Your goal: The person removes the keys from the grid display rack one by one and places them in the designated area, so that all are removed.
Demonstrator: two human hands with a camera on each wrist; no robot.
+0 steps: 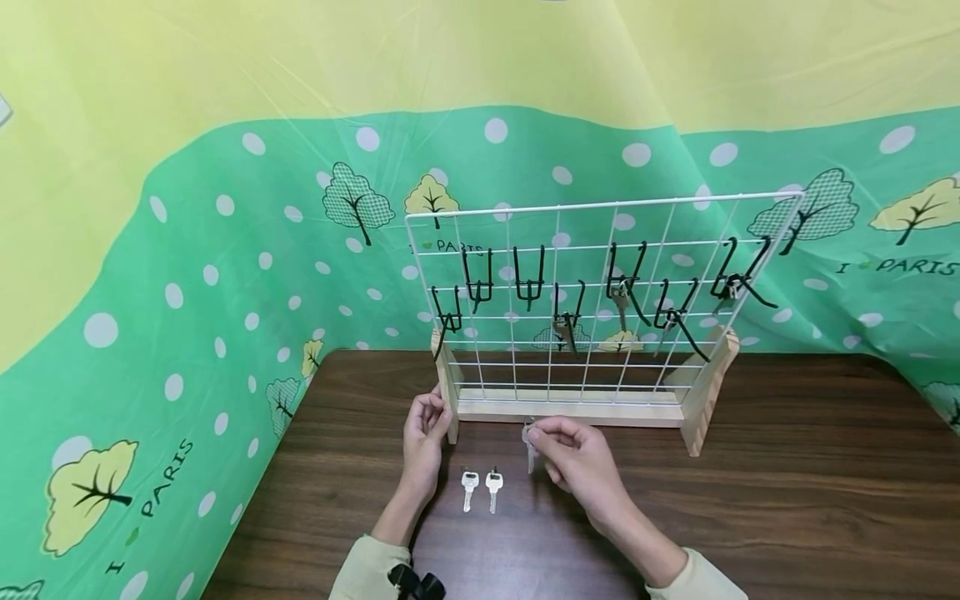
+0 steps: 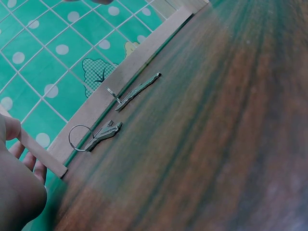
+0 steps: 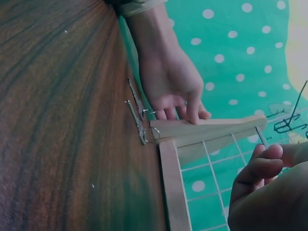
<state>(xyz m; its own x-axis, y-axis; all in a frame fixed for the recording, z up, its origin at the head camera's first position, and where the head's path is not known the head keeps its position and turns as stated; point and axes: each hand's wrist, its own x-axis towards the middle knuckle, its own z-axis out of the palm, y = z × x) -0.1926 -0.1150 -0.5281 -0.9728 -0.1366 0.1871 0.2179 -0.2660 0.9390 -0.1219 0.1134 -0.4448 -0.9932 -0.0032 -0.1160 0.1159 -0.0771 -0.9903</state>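
Our right grip (image 1: 577,471) pinches one key (image 1: 531,461), hanging toward six o'clock; our left grip (image 1: 423,435) clasps the wooden side panel (image 1: 447,392). Two silver keys (image 1: 493,482) lie on the counter (image 1: 825,467) at eight o'clock from the pinched one.

Head view bright, fairly even; pale sheen on worktop (image 1: 510,550), low centre. Fabric backdrop (image 1: 225,325) softly lit, creases legible. Both wrist views dimmer, cooler, softer in detail; green reflections tint the worktop. Right wrist view: right hand (image 3: 269,192) dark.
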